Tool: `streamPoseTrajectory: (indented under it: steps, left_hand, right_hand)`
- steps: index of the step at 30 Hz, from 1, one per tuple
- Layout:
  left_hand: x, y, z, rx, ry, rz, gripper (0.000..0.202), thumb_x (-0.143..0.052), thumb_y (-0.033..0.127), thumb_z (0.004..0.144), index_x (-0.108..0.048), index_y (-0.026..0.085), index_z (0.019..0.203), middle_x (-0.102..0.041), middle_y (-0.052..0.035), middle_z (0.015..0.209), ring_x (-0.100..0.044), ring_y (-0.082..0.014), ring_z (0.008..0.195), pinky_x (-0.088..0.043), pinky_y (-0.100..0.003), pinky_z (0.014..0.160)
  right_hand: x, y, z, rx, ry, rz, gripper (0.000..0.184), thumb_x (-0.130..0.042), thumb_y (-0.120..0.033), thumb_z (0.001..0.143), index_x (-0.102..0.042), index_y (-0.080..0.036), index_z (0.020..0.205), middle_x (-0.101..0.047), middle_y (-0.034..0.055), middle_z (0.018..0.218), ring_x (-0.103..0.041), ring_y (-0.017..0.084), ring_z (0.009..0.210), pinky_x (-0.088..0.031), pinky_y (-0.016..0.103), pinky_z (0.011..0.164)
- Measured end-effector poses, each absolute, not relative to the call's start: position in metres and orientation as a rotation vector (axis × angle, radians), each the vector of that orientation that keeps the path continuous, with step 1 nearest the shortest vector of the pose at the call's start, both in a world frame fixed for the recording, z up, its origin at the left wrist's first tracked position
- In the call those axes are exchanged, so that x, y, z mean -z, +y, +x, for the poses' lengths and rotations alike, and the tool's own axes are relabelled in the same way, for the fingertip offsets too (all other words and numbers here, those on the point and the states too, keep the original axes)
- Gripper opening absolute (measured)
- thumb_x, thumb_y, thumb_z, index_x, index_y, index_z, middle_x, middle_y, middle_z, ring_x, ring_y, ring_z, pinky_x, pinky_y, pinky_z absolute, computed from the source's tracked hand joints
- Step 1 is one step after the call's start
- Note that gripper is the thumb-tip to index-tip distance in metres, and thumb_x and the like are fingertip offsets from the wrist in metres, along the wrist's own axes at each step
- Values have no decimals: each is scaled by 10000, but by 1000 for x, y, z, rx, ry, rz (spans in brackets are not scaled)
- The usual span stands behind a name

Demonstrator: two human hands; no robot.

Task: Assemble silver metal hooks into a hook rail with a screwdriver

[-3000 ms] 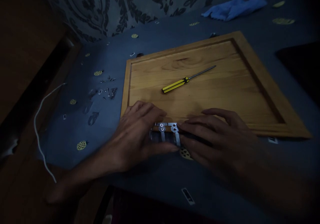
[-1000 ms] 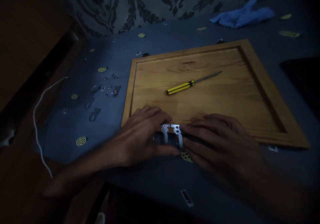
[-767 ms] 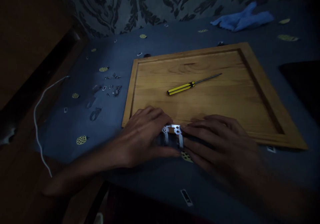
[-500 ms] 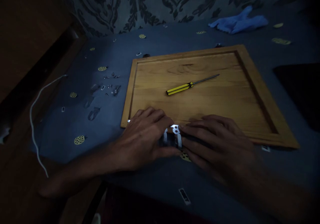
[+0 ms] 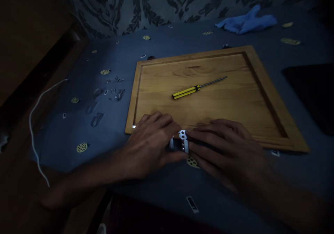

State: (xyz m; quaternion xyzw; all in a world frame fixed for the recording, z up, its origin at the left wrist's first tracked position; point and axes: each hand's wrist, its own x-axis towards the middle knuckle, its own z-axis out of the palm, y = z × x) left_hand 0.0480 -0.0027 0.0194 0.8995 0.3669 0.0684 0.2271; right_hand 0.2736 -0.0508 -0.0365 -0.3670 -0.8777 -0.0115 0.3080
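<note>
At the near edge of the framed wooden panel [image 5: 208,108] is a shiny metal bracket [image 5: 183,134] with two visible holes and a dark part below it. My left hand [image 5: 152,143] is closed round its left side, with the thumb underneath and the fingers over the panel's edge. From the right, the bent fingers of my right hand [image 5: 224,150] press against the bracket. Both hands hide much of it. A yellow and black screwdriver [image 5: 186,92] lies on the panel, its shaft pointing to the upper right.
Small screws [image 5: 117,79] and crumpled clear plastic bags [image 5: 97,119] lie on the patterned cloth [image 5: 151,195] left of the panel. A blue cloth [image 5: 246,21] is at the back, a dark flat object [image 5: 310,94] at right, and a white cable [image 5: 32,133] at left.
The whole view has shifted slightly. Both hands stay at the bracket in nearly the same pose, and the screwdriver has not moved on the panel.
</note>
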Motion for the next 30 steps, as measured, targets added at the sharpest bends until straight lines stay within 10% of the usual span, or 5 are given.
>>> streamPoseTrajectory:
  steps: [5,30]
  left_hand:
    - [-20,-3,49,-176,1017,2486,420,-799,444,880,-673,183,1184,-670,-34,1084,-585,-265,1067,-455,-434,902]
    - [-26,-2,51,-108,1037,2459,396,-783,432,893,-694,149,1154,-659,-47,1084,-584,-278,1079,-453,-443,915]
  right_hand:
    - [22,-51,278,-23,-2136,-1033,357,-648,-55,923,-634,-206,1246,-756,84,1129,-692,240,1023,-530,452,937]
    - [35,-47,272,140,-2304,-982,218,-566,-225,1008,-648,-261,1206,-789,8,1080,-707,226,1052,-476,487,992]
